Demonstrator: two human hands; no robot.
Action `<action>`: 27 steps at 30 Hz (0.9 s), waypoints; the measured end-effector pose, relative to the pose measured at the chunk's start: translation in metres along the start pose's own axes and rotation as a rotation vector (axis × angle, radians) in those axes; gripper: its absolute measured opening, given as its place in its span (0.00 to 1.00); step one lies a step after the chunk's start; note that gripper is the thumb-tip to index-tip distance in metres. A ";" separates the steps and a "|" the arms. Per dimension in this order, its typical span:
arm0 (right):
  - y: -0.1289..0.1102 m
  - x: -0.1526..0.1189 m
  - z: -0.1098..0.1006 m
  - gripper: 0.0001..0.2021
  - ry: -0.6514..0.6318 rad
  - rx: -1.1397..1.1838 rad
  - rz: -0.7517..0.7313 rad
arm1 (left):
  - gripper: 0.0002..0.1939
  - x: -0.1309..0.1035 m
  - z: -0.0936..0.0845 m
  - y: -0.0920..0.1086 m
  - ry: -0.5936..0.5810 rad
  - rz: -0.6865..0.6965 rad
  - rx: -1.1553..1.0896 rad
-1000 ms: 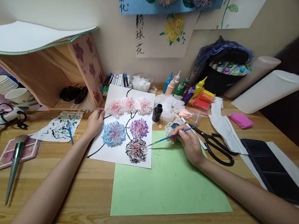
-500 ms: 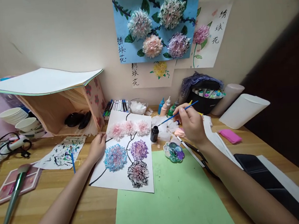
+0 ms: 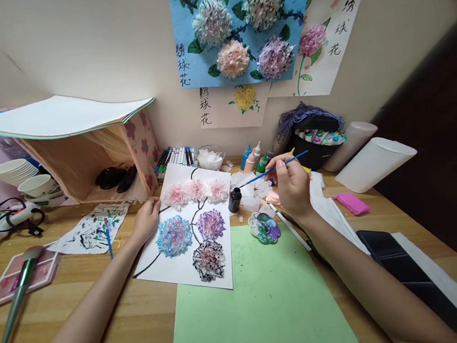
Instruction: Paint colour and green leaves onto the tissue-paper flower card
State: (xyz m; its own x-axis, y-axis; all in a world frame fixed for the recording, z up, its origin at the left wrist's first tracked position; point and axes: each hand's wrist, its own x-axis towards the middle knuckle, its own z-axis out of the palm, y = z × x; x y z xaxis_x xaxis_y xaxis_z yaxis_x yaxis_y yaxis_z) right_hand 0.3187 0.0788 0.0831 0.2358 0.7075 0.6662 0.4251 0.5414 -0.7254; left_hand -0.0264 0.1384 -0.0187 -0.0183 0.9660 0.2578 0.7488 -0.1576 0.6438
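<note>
My left hand (image 3: 147, 219) grips the left edge of a white paper sheet (image 3: 181, 274), its fingertips partly hidden. On the sheet are black painted branches and raised paper flowers: several pale pink ones (image 3: 195, 190) along the top, a blue flower (image 3: 174, 235), a purple flower (image 3: 211, 225) and a black-edged flower (image 3: 208, 260). In a pinch, my right hand (image 3: 292, 184) holds a thin blue paintbrush (image 3: 261, 176), slanting down to the left. Its dark tip is right by the mouth of a small open black ink bottle (image 3: 235, 200), just right of the sheet.
A green mat (image 3: 272, 301) lies under the sheet's lower right. Beside it are a flower-shaped paint palette (image 3: 264, 228), paint bottles (image 3: 253, 157) and a black marker bag (image 3: 317, 150). To the left stand a box shelf (image 3: 79, 158), a stained paper (image 3: 92, 230) and a large brush (image 3: 21, 296).
The view has tilted slightly, so everything sits a little higher on the table. Both hands keep their grips, and the brush tip stays near the bottle's mouth.
</note>
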 end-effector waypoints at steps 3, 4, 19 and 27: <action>0.002 -0.001 0.001 0.13 -0.091 -0.047 0.003 | 0.15 0.000 0.000 0.001 0.001 0.002 0.006; 0.003 -0.002 0.003 0.13 -0.124 -0.052 0.011 | 0.15 0.000 -0.001 0.002 0.001 0.004 0.008; -0.001 0.006 -0.003 0.13 0.005 0.141 0.098 | 0.15 0.000 -0.001 0.004 -0.008 0.006 0.008; 0.000 -0.067 -0.022 0.08 -0.168 0.376 0.402 | 0.12 0.000 0.000 0.005 -0.001 -0.003 0.014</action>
State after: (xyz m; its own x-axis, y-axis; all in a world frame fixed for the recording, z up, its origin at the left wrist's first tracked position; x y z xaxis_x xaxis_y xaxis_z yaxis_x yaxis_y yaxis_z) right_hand 0.3217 0.0217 0.0426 0.1597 0.9369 0.3111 -0.0164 0.3176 -0.9481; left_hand -0.0226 0.1377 -0.0159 -0.0197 0.9667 0.2553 0.7579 -0.1521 0.6344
